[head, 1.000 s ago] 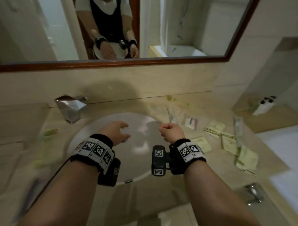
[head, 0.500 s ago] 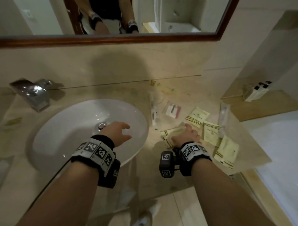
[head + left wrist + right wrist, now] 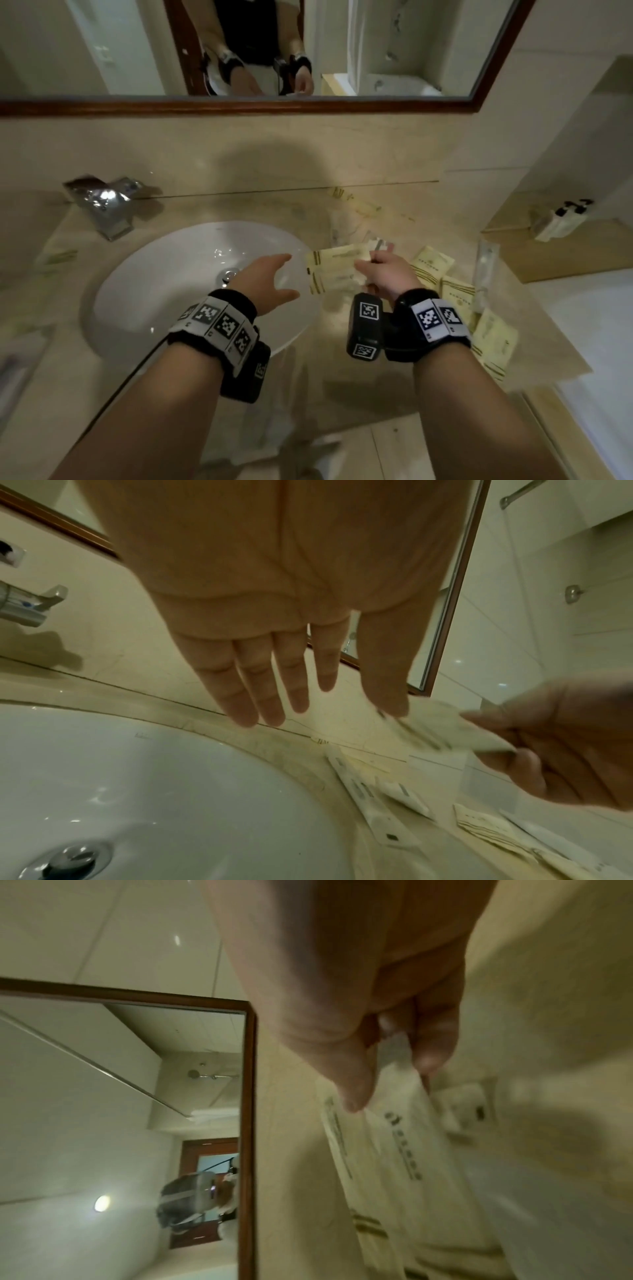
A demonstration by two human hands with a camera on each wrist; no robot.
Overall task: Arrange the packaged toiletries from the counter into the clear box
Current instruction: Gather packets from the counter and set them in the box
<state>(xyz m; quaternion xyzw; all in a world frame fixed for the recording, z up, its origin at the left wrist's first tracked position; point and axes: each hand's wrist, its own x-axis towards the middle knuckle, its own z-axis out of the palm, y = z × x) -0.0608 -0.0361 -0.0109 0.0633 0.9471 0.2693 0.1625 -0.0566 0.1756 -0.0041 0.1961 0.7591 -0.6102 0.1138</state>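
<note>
My right hand (image 3: 383, 274) pinches two flat cream packets (image 3: 334, 270) with striped ends and holds them above the counter at the sink's right rim. In the right wrist view the thumb and a finger of that hand (image 3: 387, 1069) clamp the packets (image 3: 394, 1150) at one end. My left hand (image 3: 270, 281) hovers open over the basin, fingers straight (image 3: 274, 691), the thumb close to the packets' (image 3: 441, 723) free end; I cannot tell if it touches. More cream packets (image 3: 459, 298) lie on the counter to the right. No clear box shows.
The white sink (image 3: 137, 291) fills the counter's left half, with a chrome faucet (image 3: 106, 205) behind it. A long toothbrush pack (image 3: 369, 804) and a clear-wrapped item (image 3: 484, 267) lie among the packets. Small bottles (image 3: 561, 219) stand on a ledge at right. A mirror hangs above.
My right hand went from the sink to the packets on the counter, took hold of two and lifted them leftward. The left hand stayed open over the basin.
</note>
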